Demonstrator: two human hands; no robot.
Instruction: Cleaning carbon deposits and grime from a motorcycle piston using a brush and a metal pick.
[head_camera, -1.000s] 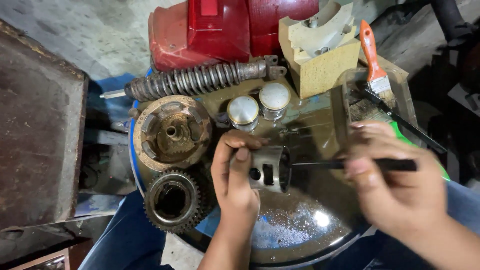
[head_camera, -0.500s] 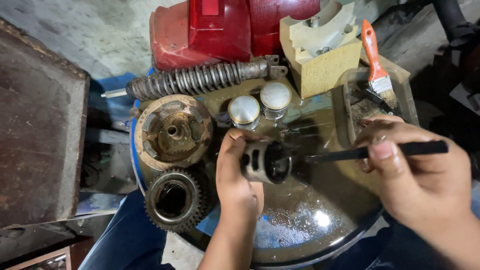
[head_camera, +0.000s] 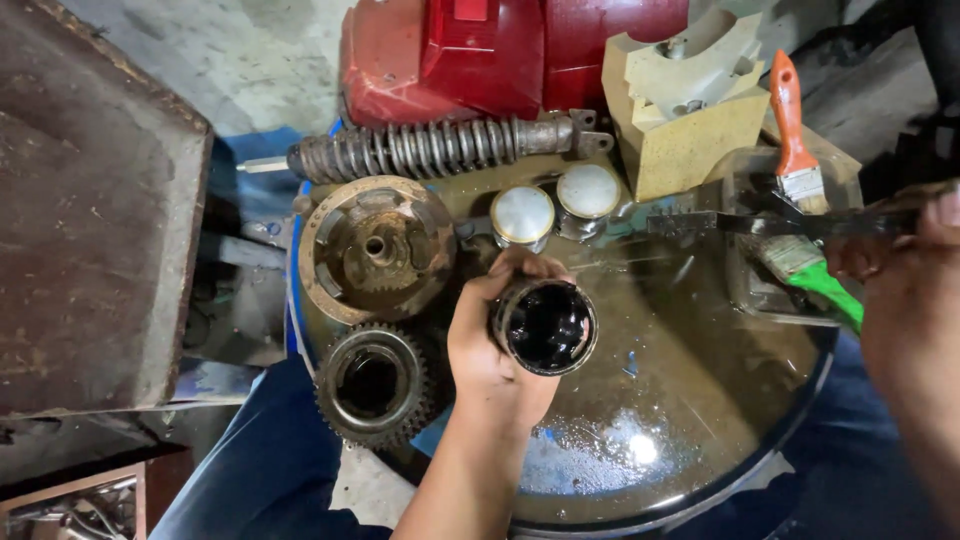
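My left hand (head_camera: 487, 345) grips an oily black piston (head_camera: 544, 325), its open hollow end turned up toward the camera, over a round dark basin (head_camera: 700, 470) of dirty liquid. My right hand (head_camera: 915, 300) is at the right edge, blurred, holding a long dark flat tool (head_camera: 760, 223) that reaches left over a small clear tub (head_camera: 760, 290). The tool's tip is well clear of the piston.
A clutch drum (head_camera: 375, 248) and a gear (head_camera: 372, 383) sit left of the basin. Two pale pistons (head_camera: 522, 215) stand at its far rim below a coil shock absorber (head_camera: 430, 148). A red engine cover (head_camera: 500, 50), a tan block (head_camera: 690, 110) and orange (head_camera: 795, 130) and green (head_camera: 810, 275) brushes lie beyond.
My left hand has turned the piston from lying sideways to open end up. My right hand has pulled the dark tool out and away to the right, over the tub.
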